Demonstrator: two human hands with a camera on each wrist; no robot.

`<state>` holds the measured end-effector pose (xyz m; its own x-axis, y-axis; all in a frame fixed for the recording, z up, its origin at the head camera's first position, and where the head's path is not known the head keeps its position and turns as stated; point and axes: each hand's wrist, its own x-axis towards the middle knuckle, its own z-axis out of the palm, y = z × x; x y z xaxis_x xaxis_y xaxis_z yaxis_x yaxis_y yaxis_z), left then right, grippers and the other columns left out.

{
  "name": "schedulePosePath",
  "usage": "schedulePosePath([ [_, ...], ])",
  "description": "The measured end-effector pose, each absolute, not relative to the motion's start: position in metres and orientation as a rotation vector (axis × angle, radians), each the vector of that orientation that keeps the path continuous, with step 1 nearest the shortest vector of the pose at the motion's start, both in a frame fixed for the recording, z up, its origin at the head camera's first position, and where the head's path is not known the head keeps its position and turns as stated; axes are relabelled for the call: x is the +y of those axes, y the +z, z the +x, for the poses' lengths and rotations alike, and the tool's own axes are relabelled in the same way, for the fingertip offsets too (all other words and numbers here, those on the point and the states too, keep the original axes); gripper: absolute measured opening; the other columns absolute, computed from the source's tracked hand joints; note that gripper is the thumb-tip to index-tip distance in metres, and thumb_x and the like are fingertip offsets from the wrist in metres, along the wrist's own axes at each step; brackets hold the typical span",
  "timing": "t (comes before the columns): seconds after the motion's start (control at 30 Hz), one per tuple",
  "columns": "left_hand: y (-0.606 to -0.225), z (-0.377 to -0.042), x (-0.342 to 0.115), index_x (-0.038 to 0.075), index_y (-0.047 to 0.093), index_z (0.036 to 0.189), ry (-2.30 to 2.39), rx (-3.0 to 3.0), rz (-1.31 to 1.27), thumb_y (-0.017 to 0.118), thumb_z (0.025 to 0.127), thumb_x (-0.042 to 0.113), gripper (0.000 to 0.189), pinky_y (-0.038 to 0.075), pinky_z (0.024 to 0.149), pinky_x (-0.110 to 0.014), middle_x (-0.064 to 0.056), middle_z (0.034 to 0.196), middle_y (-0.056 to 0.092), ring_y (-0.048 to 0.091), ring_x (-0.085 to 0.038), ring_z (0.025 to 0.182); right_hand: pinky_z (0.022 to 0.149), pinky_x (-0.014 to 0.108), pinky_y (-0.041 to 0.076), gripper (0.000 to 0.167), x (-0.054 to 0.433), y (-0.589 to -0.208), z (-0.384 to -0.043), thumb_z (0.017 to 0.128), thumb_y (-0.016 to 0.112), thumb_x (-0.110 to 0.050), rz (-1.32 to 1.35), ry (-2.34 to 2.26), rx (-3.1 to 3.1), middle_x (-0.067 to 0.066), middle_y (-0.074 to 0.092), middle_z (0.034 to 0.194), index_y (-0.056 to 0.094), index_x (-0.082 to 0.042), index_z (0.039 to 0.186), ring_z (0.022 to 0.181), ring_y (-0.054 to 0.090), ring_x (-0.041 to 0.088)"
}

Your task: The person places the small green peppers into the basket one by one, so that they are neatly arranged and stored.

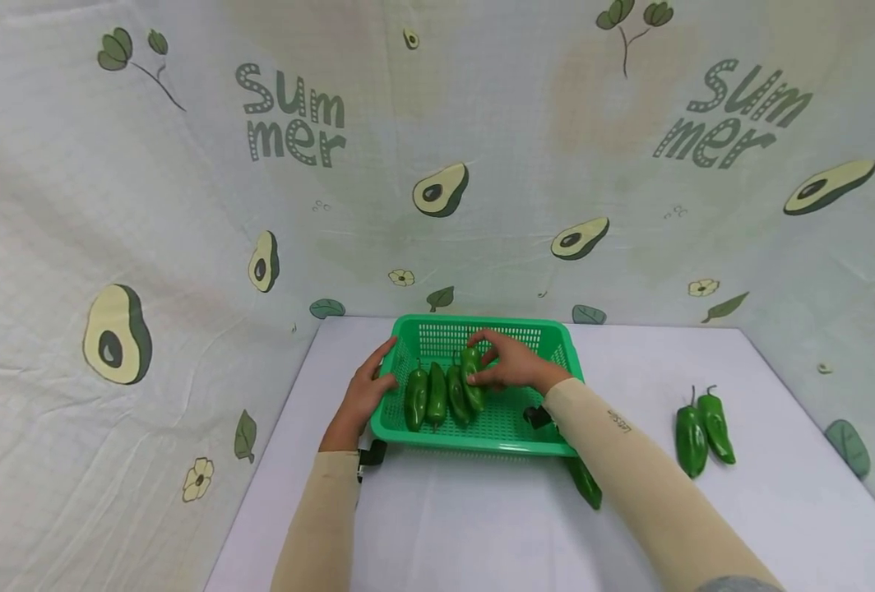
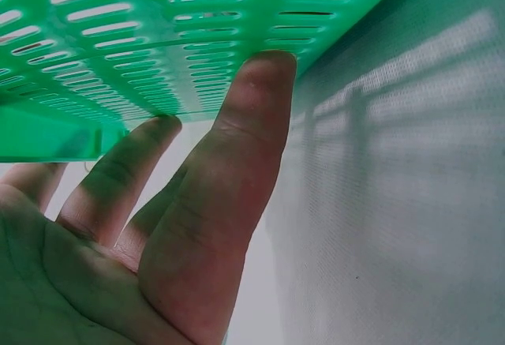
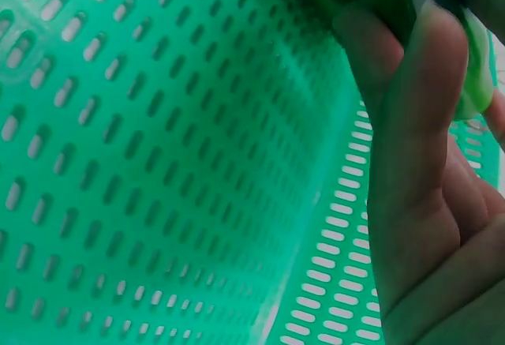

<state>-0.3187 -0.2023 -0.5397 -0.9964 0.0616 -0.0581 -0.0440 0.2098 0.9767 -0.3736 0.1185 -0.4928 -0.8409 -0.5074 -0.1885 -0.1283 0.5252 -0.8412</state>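
Observation:
A green plastic basket [image 1: 474, 444] with slotted walls stands on the table, several green chili peppers [image 1: 436, 395] lying side by side in its left half. My right hand [image 1: 511, 362] reaches into the basket and pinches the rightmost green chili pepper [image 1: 470, 362] of that row between thumb and fingers. In the right wrist view this pepper [image 3: 476, 84] shows partly behind the fingers. At the basket's left side is my left hand [image 1: 363, 395], its thumb near the rim. The left wrist view shows its extended fingers [image 2: 256, 108] against the slotted wall [image 2: 142, 69].
Two green chili peppers [image 1: 692, 440] lie on the white-covered table [image 1: 460, 526] to the right. Another pepper [image 1: 585, 483] lies just in front of the basket, partly hidden by the right sleeve [image 1: 630, 460]. A printed cloth [image 1: 497, 99] hangs behind the table.

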Motion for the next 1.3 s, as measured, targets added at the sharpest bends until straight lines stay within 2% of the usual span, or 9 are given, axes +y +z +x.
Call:
schedulePosePath([
  [0.3, -0.538, -0.317, -0.200, 0.055, 0.044, 0.156, 1.930, 2.384, 0.018, 0.060, 0.084, 0.010, 0.086, 0.058, 0.075, -0.042, -0.015, 0.140, 0.064, 0.067, -0.032, 0.100, 0.066, 0.042, 0.062, 0.069, 0.120, -0.499, -0.373, 0.086, 0.090, -0.026, -0.483, -1.240, 2.341, 0.023, 0.063, 0.128, 0.054, -0.020, 0.145, 0.083, 0.073, 0.026],
  [0.5, -0.537, -0.316, -0.199, 0.053, 0.044, 0.156, 1.923, 2.402, 0.014, 0.060, 0.083, 0.011, 0.086, 0.057, 0.074, -0.041, -0.015, 0.140, 0.064, 0.066, -0.030, 0.098, 0.066, 0.041, 0.061, 0.069, 0.120, -0.501, -0.374, 0.085, 0.090, -0.024, -0.474, -1.159, 2.354, 0.021, 0.065, 0.120, 0.054, -0.019, 0.144, 0.074, 0.074, 0.027],
  [0.73, -0.537, -0.316, -0.199, 0.049, 0.042, 0.160, 1.931, 2.384, 0.031, 0.059, 0.084, 0.010, 0.086, 0.057, 0.075, -0.039, -0.018, 0.143, 0.062, 0.066, -0.031, 0.101, 0.067, 0.040, 0.062, 0.067, 0.119, -0.503, -0.371, 0.086, 0.089, -0.021, -0.423, -1.123, 2.328, 0.022, 0.064, 0.122, 0.054, -0.019, 0.144, 0.078, 0.075, 0.025],
  [1.0, -0.538, -0.315, -0.200, 0.049, 0.041, 0.160, 1.934, 2.376, 0.035, 0.058, 0.084, 0.009, 0.087, 0.057, 0.075, -0.039, -0.019, 0.140, 0.064, 0.067, -0.032, 0.101, 0.065, 0.041, 0.061, 0.068, 0.117, -0.501, -0.369, 0.087, 0.089, -0.021, -0.428, -1.077, 2.366, 0.018, 0.069, 0.113, 0.054, -0.015, 0.144, 0.073, 0.074, 0.025],
  [1.13, -0.538, -0.316, -0.199, 0.049, 0.042, 0.160, 1.938, 2.379, 0.040, 0.058, 0.084, 0.010, 0.087, 0.057, 0.074, -0.039, -0.017, 0.140, 0.064, 0.067, -0.030, 0.100, 0.068, 0.041, 0.060, 0.067, 0.119, -0.503, -0.370, 0.085, 0.090, -0.024, -0.445, -1.043, 2.409, 0.015, 0.072, 0.111, 0.056, -0.014, 0.141, 0.081, 0.073, 0.023],
  [1.3, -0.538, -0.316, -0.199, 0.050, 0.041, 0.159, 1.934, 2.389, 0.041, 0.059, 0.084, 0.010, 0.087, 0.056, 0.075, -0.040, -0.017, 0.140, 0.064, 0.066, -0.030, 0.101, 0.079, 0.041, 0.058, 0.063, 0.119, -0.505, -0.371, 0.083, 0.092, -0.030, -0.494, -0.935, 2.513, 0.010, 0.070, 0.117, 0.061, -0.016, 0.136, 0.096, 0.070, 0.020],
])
